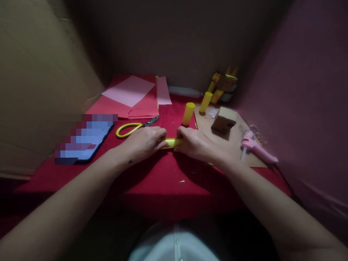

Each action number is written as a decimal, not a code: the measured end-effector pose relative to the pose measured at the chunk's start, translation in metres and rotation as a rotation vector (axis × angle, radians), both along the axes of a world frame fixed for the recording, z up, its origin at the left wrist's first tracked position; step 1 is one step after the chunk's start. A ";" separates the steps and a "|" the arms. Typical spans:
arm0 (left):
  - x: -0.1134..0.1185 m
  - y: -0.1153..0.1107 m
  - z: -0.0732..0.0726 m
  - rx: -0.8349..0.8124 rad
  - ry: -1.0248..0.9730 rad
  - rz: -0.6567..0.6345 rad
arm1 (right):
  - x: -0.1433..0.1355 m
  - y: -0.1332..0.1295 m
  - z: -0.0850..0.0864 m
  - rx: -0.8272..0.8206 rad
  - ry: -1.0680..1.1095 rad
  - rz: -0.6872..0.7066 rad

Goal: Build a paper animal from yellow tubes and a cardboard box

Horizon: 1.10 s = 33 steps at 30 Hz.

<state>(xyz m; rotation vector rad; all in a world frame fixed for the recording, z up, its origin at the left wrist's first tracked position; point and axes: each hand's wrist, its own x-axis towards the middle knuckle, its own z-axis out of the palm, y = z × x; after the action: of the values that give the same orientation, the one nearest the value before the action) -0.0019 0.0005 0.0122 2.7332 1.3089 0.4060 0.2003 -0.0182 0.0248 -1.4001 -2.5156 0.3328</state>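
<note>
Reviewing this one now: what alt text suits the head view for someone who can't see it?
Both hands hold a small yellow piece above a red-covered table. Two yellow tubes stand beyond; scissors lie left, a pink glue gun right.

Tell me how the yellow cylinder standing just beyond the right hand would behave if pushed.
The yellow cylinder would probably tip, being taller than wide. Once down, it could roll on its rounded side, though the red cloth may slow it. It may be light if it is paper, as the held yellow piece appears to be.
</note>
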 end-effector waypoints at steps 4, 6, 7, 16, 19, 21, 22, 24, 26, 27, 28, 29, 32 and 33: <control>0.003 -0.001 -0.003 0.007 -0.058 0.000 | -0.006 -0.003 -0.016 0.210 -0.113 0.075; 0.005 -0.002 -0.003 -0.018 -0.105 -0.002 | -0.007 -0.002 -0.026 0.311 -0.151 0.104; 0.005 -0.002 -0.002 -0.040 -0.143 -0.003 | -0.007 -0.001 -0.029 0.352 -0.166 0.113; -0.006 -0.008 0.013 -0.341 -0.794 0.362 | 0.003 -0.003 -0.030 0.542 -0.102 0.054; -0.007 -0.008 0.013 -0.728 -0.960 0.325 | 0.004 -0.005 -0.030 0.621 -0.074 0.006; -0.006 -0.008 0.013 -0.870 -1.026 0.330 | 0.005 -0.006 -0.029 0.667 -0.067 -0.016; -0.005 -0.008 0.013 -0.912 -1.052 0.342 | 0.005 -0.007 -0.029 0.685 -0.067 -0.021; -0.004 -0.008 0.013 -0.981 -1.096 0.354 | 0.004 -0.008 -0.028 0.705 -0.074 -0.029; -0.004 -0.009 0.014 -1.059 -1.131 0.344 | 0.004 -0.008 -0.027 0.714 -0.093 -0.040; -0.004 -0.009 0.013 -1.100 -1.144 0.338 | 0.003 -0.008 -0.027 0.719 -0.104 -0.043; -0.004 -0.009 0.013 -1.136 -1.151 0.331 | 0.003 -0.008 -0.027 0.728 -0.112 -0.043; -0.005 -0.009 0.012 -1.166 -1.158 0.323 | 0.002 -0.008 -0.028 0.738 -0.118 -0.041; -0.005 -0.009 0.009 -1.221 -1.181 0.314 | 0.000 -0.006 -0.031 0.770 -0.105 -0.025; -0.005 -0.009 0.008 -1.219 -1.190 0.314 | 0.000 -0.006 -0.031 0.778 -0.090 -0.019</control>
<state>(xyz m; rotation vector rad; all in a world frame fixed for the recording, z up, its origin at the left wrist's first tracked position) -0.0067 -0.0085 0.0203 0.9482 0.9967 0.7320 0.2000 -0.0245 -0.0066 -1.1120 -2.2793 -0.6606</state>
